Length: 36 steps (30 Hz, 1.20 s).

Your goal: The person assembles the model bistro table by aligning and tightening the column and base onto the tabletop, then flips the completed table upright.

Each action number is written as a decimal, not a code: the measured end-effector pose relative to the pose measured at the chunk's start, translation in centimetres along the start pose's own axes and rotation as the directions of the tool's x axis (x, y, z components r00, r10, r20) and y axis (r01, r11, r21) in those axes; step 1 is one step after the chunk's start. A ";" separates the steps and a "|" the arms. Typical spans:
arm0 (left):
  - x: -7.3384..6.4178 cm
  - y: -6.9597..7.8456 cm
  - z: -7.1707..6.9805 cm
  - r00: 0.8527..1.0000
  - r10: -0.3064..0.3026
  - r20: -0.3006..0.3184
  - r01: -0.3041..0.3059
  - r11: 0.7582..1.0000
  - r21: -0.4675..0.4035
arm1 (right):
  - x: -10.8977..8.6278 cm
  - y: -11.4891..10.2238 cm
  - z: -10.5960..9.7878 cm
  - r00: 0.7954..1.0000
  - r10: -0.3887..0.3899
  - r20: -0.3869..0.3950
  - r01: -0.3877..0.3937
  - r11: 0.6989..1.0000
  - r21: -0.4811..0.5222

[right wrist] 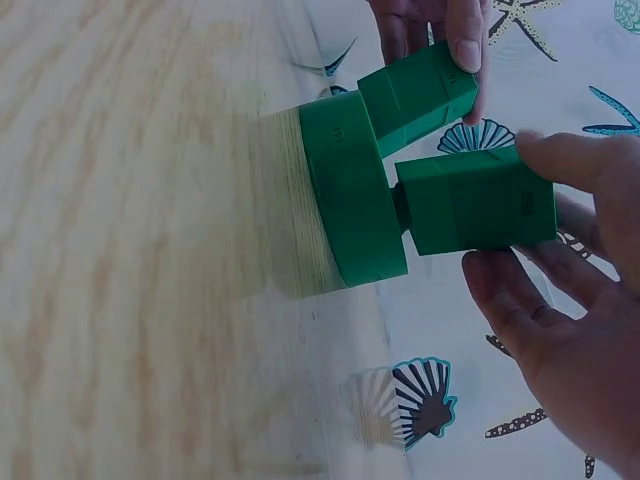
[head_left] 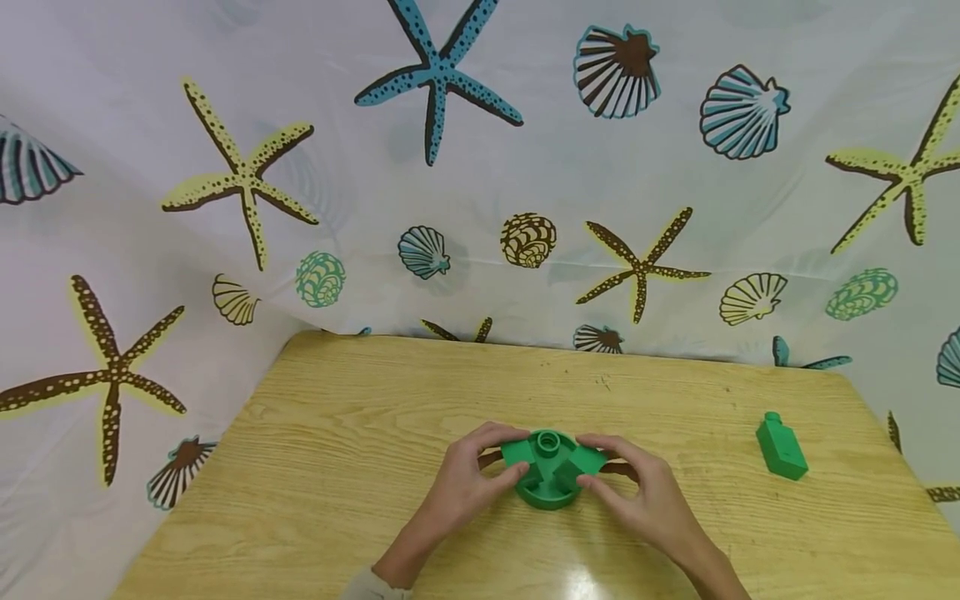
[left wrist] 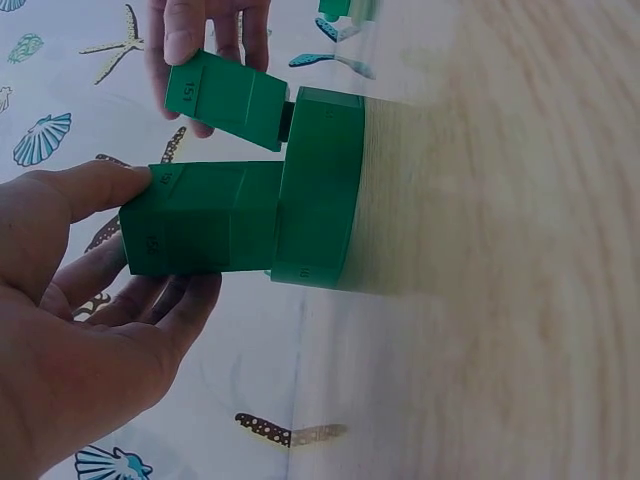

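Note:
A round green base [head_left: 547, 502] lies on the table in front of me, with a ring-shaped socket [head_left: 548, 442] showing at its far side. My left hand [head_left: 467, 479] grips a green block [left wrist: 200, 220] between thumb and fingers, its inner end right at the base. On the other side my right hand [head_left: 648, 496] holds a second green block [right wrist: 480, 202] the same way. A short dark neck shows between that block and the base in the right wrist view. Both blocks lean outward from the base.
Another green block [head_left: 782, 450] with a small peg on its end lies to the right on the wood-grain table [head_left: 360, 400]. A white cloth [head_left: 487, 167] printed with starfish and shells hangs behind the table and along its sides.

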<state>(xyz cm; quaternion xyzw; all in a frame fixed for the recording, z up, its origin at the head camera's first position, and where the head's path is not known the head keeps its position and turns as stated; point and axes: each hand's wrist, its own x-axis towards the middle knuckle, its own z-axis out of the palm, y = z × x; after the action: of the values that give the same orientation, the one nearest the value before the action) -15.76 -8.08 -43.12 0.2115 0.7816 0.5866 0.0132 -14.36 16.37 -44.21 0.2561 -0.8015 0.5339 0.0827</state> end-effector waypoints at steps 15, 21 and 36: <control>0.0 -0.1 0.0 1.000 0.006 -0.018 -0.006 1.000 -0.006 | 0.0 1.3 -0.5 0.998 -0.001 0.059 -0.004 0.996 0.086; 0.1 -0.3 0.0 1.000 0.002 -0.017 -0.003 1.000 -0.016 | -0.1 2.6 -0.1 0.999 -0.012 0.036 0.011 1.000 0.028; -0.1 -0.3 0.0 1.000 -0.005 -0.008 0.004 1.000 -0.028 | 0.8 2.5 1.4 0.996 -0.084 0.026 0.087 0.986 -0.142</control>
<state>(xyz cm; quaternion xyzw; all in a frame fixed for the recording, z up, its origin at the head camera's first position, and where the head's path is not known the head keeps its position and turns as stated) -15.80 -8.18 -43.38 0.2073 0.7738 0.5984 0.0144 -16.08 15.60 -46.56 0.2892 -0.8268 0.4685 0.1157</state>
